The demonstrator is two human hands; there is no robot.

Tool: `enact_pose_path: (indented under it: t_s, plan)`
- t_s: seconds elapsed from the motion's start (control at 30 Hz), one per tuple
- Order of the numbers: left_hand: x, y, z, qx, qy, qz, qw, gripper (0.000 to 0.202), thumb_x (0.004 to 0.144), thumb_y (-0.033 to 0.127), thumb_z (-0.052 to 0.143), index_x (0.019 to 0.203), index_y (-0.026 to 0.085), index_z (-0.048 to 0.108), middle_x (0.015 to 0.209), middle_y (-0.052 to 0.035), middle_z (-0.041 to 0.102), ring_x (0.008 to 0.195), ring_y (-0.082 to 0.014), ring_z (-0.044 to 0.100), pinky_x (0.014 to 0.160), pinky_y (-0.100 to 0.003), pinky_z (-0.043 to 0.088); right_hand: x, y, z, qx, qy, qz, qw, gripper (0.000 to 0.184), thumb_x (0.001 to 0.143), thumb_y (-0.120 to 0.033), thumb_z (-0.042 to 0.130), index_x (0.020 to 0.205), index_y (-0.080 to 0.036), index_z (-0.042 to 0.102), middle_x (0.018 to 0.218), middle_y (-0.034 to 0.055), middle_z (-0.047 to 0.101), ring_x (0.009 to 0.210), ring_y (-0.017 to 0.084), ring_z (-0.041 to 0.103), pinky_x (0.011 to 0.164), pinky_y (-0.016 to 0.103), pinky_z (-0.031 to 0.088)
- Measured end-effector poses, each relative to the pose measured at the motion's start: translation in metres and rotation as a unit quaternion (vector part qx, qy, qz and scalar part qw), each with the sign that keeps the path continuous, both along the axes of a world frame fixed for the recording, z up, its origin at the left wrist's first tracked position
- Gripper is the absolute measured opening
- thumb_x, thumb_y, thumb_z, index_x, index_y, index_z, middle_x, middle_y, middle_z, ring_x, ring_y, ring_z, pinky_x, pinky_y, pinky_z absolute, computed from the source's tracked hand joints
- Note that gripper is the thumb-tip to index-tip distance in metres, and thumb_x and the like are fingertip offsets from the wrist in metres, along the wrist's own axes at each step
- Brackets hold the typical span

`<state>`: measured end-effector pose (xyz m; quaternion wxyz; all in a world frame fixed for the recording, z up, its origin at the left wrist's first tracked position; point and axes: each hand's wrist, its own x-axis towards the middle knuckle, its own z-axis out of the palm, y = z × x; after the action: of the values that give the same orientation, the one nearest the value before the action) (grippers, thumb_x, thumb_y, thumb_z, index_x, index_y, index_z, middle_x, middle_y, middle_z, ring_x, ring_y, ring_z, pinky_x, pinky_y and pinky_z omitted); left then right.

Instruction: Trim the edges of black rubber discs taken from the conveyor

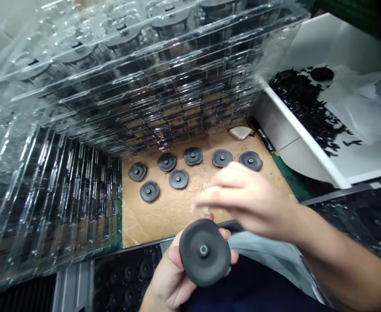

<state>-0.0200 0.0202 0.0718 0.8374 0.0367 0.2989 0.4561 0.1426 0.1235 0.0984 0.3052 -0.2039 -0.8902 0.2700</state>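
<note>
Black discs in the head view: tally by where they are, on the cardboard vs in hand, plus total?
Black rubber discs lying on the cardboard: 7 (first at)
Black rubber disc held in the left hand: 1
Right hand: 0, blurred above the held disc
Total: 8

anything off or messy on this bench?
Mostly tidy: seven dark discs lie flat on the cardboard sheet. Odd bits: black scraps are strewn loosely in the white tray, and the clear tray stack sits skewed. The right hand is blurred.
</note>
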Motion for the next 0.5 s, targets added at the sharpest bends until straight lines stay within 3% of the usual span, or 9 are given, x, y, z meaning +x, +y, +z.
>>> enact_pose_path:
  t_s: [0.1, 0.2, 0.27, 0.3, 0.37, 0.43, 0.5]
  plan:
    - [-0.003, -0.001, 0.002, -0.004, -0.051, 0.001, 0.999, 0.050, 0.059, 0.040, 0.080, 0.104, 0.020, 0.069, 0.099, -0.0059, 0.073, 0.084, -0.0232, 0.070, 0.071, -0.027, 0.059, 0.011, -0.008, -0.043, -0.067, -0.026, -0.151, 0.986, 0.027, 0.093, -0.015, 0.043, 0.110, -0.016, 0.063, 0.087, 0.0055, 0.064, 0.080, 0.014, 0.055, 0.072, 0.028, 0.042]
    - [-0.002, -0.001, 0.001, 0.000, -0.051, 0.009, 0.999, 0.050, 0.056, 0.042, 0.079, 0.100, 0.019, 0.071, 0.098, -0.0064, 0.073, 0.084, -0.0232, 0.070, 0.071, -0.027, 0.059, 0.015, -0.026, -0.092, -0.136, -0.065, -0.138, 0.979, 0.027, 0.091, -0.017, 0.045, 0.109, -0.018, 0.064, 0.084, 0.0044, 0.065, 0.077, 0.015, 0.058, 0.069, 0.028, 0.046]
    - [0.000, 0.001, 0.000, 0.003, -0.046, 0.010, 0.999, 0.052, 0.055, 0.044, 0.079, 0.099, 0.019, 0.071, 0.098, -0.0065, 0.073, 0.084, -0.0235, 0.070, 0.071, -0.027, 0.059, 0.017, -0.034, -0.110, -0.149, -0.077, -0.121, 0.978, 0.025, 0.090, -0.017, 0.047, 0.106, -0.019, 0.066, 0.082, 0.0029, 0.067, 0.074, 0.015, 0.061, 0.068, 0.028, 0.049]
    - [0.000, 0.002, 0.000, 0.005, -0.041, 0.009, 0.999, 0.052, 0.055, 0.045, 0.079, 0.099, 0.018, 0.071, 0.098, -0.0067, 0.073, 0.084, -0.0237, 0.070, 0.071, -0.027, 0.059, 0.017, -0.035, -0.110, -0.154, -0.077, -0.129, 0.977, 0.025, 0.090, -0.018, 0.047, 0.106, -0.019, 0.065, 0.084, 0.0032, 0.068, 0.075, 0.015, 0.062, 0.069, 0.028, 0.050]
    - [0.002, 0.003, 0.000, 0.014, -0.030, 0.011, 0.999, 0.053, 0.056, 0.045, 0.078, 0.100, 0.018, 0.071, 0.099, -0.0069, 0.072, 0.085, -0.0242, 0.070, 0.072, -0.028, 0.059, 0.019, -0.034, -0.093, -0.160, -0.062, -0.171, 0.970, 0.026, 0.092, -0.019, 0.044, 0.110, -0.017, 0.062, 0.095, 0.0056, 0.068, 0.084, 0.017, 0.063, 0.072, 0.029, 0.050]
    - [0.004, 0.004, 0.000, 0.021, -0.021, 0.008, 1.000, 0.053, 0.056, 0.045, 0.078, 0.101, 0.019, 0.071, 0.100, -0.0068, 0.072, 0.086, -0.0242, 0.070, 0.073, -0.028, 0.058, 0.021, -0.033, -0.058, -0.150, -0.012, -0.211, 0.966, 0.025, 0.093, -0.020, 0.044, 0.113, -0.019, 0.058, 0.106, 0.0058, 0.066, 0.092, 0.016, 0.062, 0.075, 0.028, 0.050]
    - [0.006, 0.004, -0.002, 0.016, 0.013, 0.014, 1.000, 0.051, 0.056, 0.043, 0.079, 0.100, 0.019, 0.071, 0.097, -0.0068, 0.073, 0.084, -0.0218, 0.070, 0.075, -0.027, 0.057, 0.019, -0.033, -0.022, -0.101, 0.062, -0.181, 0.976, 0.024, 0.092, -0.020, 0.048, 0.114, -0.022, 0.057, 0.103, 0.0024, 0.067, 0.089, 0.014, 0.061, 0.076, 0.024, 0.048]
